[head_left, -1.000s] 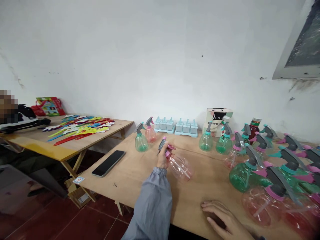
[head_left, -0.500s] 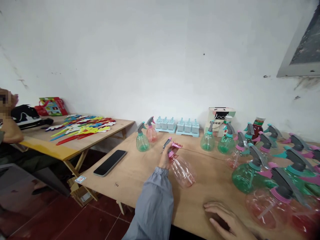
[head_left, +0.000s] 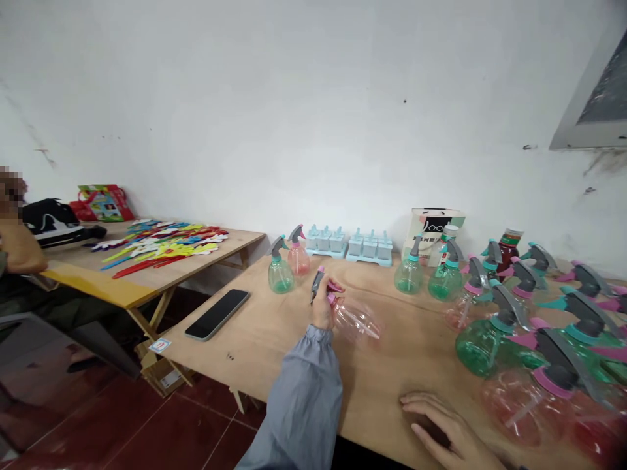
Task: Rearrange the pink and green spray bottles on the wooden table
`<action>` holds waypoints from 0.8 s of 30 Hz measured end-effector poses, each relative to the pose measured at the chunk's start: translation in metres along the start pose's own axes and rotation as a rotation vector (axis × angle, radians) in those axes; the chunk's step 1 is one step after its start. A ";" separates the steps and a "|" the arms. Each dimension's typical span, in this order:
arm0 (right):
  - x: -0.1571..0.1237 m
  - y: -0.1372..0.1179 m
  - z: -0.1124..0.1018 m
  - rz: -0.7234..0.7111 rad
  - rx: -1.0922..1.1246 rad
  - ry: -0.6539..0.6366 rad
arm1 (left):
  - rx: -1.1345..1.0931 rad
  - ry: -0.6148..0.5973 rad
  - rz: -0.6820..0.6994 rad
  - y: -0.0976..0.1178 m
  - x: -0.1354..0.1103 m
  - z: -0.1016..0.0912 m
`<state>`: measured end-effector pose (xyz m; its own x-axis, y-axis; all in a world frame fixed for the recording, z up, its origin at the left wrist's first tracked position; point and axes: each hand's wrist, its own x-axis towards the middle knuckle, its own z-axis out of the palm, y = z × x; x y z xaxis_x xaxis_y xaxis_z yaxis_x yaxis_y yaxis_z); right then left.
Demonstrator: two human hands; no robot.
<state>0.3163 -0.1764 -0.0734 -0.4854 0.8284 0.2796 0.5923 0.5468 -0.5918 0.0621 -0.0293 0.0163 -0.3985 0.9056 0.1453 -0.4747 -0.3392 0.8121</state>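
Note:
My left hand (head_left: pixel 323 305) is closed around the pink neck of a clear pink spray bottle (head_left: pixel 356 321). The bottle is tilted far over, its base pointing right and its grey and pink spray head up at the left. My right hand (head_left: pixel 441 424) rests on the table near the front edge, fingers curved and apart, holding nothing. To its right stand several spray bottles, among them a pink one (head_left: pixel 524 411) and a green one (head_left: pixel 482 346). A small green spray bottle (head_left: pixel 281 274) and a pink one (head_left: pixel 298 258) stand together beyond my left hand.
A black phone (head_left: pixel 218 314) lies at the left of the wooden table (head_left: pixel 274 346). Pale blue popsicle moulds (head_left: pixel 369 247), a paper bag (head_left: pixel 416 225) and a dark red bottle (head_left: pixel 509 248) stand near the wall. Colourful hand-shaped pieces (head_left: pixel 166 243) cover the left table, where a person sits.
My left hand has tipped the pink spray bottle further toward lying flat, its base swinging up and its spray head shifting slightly left. My right hand has stayed in place.

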 end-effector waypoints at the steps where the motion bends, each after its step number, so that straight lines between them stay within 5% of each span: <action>1: 0.000 0.000 0.000 -0.004 -0.005 0.003 | 0.057 0.010 0.060 0.004 0.000 -0.003; 5: 0.001 -0.001 -0.001 -0.028 -0.025 -0.001 | 0.390 -0.102 0.183 0.038 0.006 -0.035; 9: 0.000 0.000 0.000 -0.033 -0.031 0.010 | 0.630 0.121 0.264 0.078 0.027 -0.096; 13: 0.001 0.001 0.001 -0.036 -0.017 0.025 | 0.611 0.268 0.428 0.095 0.055 -0.144; 17: 0.001 0.000 0.000 -0.030 -0.014 0.021 | 0.696 0.288 0.523 0.088 0.077 -0.161; 24: 0.000 -0.001 0.000 -0.030 -0.019 0.019 | 0.903 0.426 0.661 0.065 0.117 -0.163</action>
<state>0.3156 -0.1772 -0.0728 -0.4911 0.8135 0.3114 0.5897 0.5736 -0.5685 -0.1434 0.0126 -0.0061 -0.6665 0.4084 0.6237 0.5746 -0.2517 0.7788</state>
